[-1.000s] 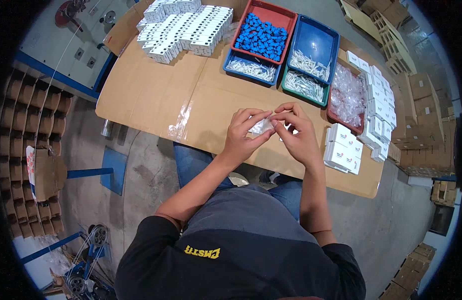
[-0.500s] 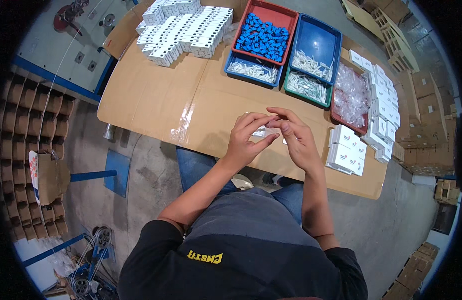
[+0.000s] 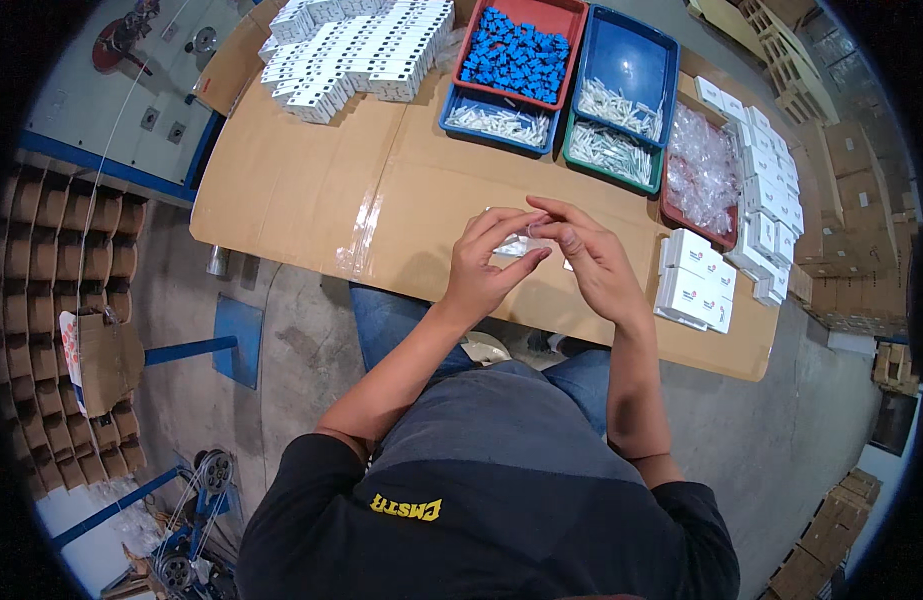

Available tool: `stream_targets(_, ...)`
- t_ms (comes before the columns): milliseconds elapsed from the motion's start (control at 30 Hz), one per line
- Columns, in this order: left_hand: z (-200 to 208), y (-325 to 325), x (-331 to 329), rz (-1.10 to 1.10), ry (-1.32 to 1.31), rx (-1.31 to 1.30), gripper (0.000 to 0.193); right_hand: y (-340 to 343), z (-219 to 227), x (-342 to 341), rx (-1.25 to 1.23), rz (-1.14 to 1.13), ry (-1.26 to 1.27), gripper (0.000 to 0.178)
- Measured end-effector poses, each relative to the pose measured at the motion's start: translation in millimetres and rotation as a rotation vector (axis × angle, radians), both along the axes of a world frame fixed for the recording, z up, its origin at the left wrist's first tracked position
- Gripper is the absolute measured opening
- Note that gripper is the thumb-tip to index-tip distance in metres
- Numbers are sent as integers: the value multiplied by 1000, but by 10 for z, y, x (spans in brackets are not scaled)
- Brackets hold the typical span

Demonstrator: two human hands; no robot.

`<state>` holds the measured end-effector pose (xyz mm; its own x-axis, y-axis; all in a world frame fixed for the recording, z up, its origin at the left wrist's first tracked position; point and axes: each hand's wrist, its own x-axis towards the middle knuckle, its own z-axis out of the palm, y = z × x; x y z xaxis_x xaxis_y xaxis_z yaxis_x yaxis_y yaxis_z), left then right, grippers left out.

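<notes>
A small clear-and-white plastic piece (image 3: 516,245) is between my two hands above the near part of the cardboard-topped table. My left hand (image 3: 481,268) curves around its left side, thumb below and fingers above. From the other side my right hand (image 3: 603,272) reaches in, its fingertips bent together at the piece's upper right end. The fingers hide much of the piece, so its exact kind is unclear. A bit of white shows on the table just below my right fingers.
Several white boxes (image 3: 693,285) stand stacked at right. Beyond them a red tray (image 3: 723,240) holds clear plastic pieces. Farther back are a red tray of blue parts (image 3: 516,62), blue trays (image 3: 629,55) and a green tray (image 3: 591,168) with white sticks. White cartons (image 3: 356,55) fill the far left.
Both hands stay around the plastic piece with only slight finger shifts; my right fingertips have moved a little up and left. The tabletop items sit slightly higher in view.
</notes>
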<state>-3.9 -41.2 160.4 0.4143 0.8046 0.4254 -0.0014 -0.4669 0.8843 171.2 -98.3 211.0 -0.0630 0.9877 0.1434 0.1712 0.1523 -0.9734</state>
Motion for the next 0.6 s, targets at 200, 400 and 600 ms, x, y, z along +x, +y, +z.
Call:
stream_targets(200,-64,2,71,0,-38,8,42,-5,10,-8,-87,12,-42,30)
stream_targets(400,-100,-18,12,2,-85,-128,39,7,9,27,-21,-77,-139,25)
stream_targets(600,-249,-44,-94,18,14,-120,36,138,-335,506,-138,-348,-182,26)
